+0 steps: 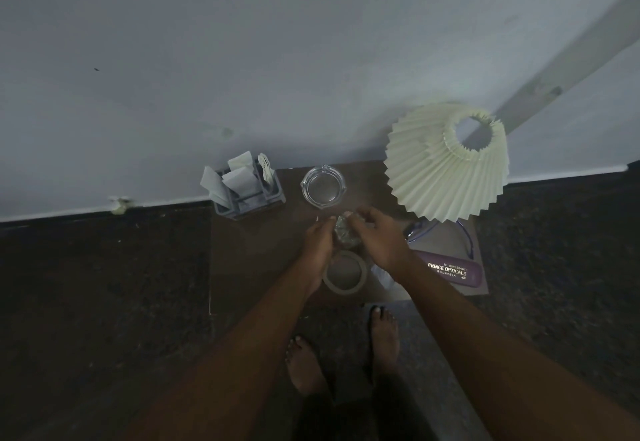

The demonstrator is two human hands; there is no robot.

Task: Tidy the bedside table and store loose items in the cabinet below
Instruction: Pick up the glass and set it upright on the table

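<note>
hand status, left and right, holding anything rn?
Left hand: fingers curled on a crumpled clear plastic wrapper.
Right hand: pinches the same wrapper from the other side.

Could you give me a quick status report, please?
Left hand and right hand both pinch crumpled wrapper. Tape roll between wrists, glass jar just behind.
</note>
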